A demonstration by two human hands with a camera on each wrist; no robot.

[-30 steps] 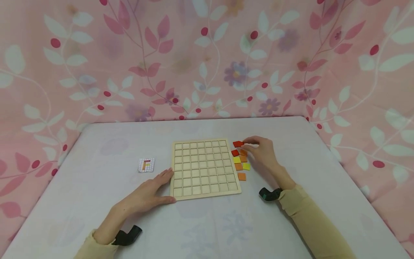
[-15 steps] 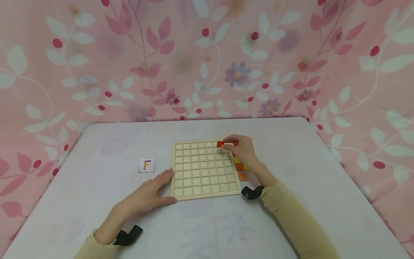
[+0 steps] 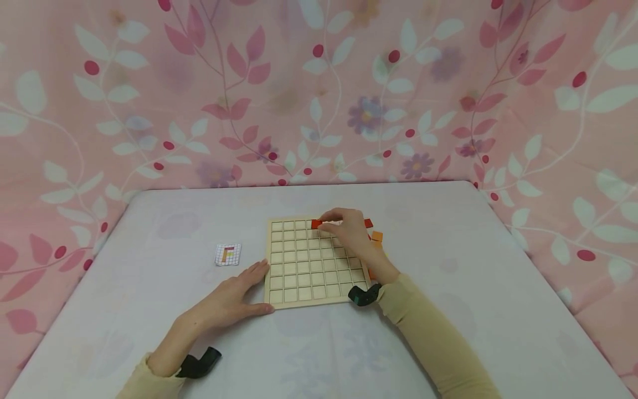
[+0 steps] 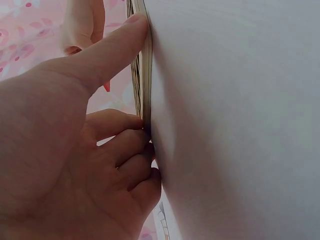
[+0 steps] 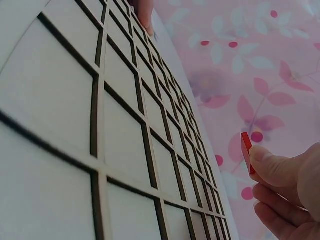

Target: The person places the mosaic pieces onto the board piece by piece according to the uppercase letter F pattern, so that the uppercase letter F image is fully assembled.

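A wooden grid board [image 3: 299,271] lies flat on the table, its square cells bare where they show. My right hand [image 3: 346,230] pinches a red square tile [image 3: 316,224] between thumb and fingers over the far rows of the board. The right wrist view shows this red tile [image 5: 247,152] held on edge, apart from the grid. At the board's left side my left hand [image 3: 224,296] rests with spread fingers, the thumb at the near corner. In the left wrist view its thumb and fingertips touch the board's edge [image 4: 146,75].
A small card [image 3: 228,255] with a coloured grid pattern lies left of the board. Right of it are a red tile [image 3: 368,223] and an orange tile [image 3: 377,236], with others partly hidden behind the right arm. A floral cloth [image 3: 319,100] hangs behind the table.
My right hand has carried the red tile leftward from the loose tiles at the right to over the board's far rows. My left hand stays at the board's edge.
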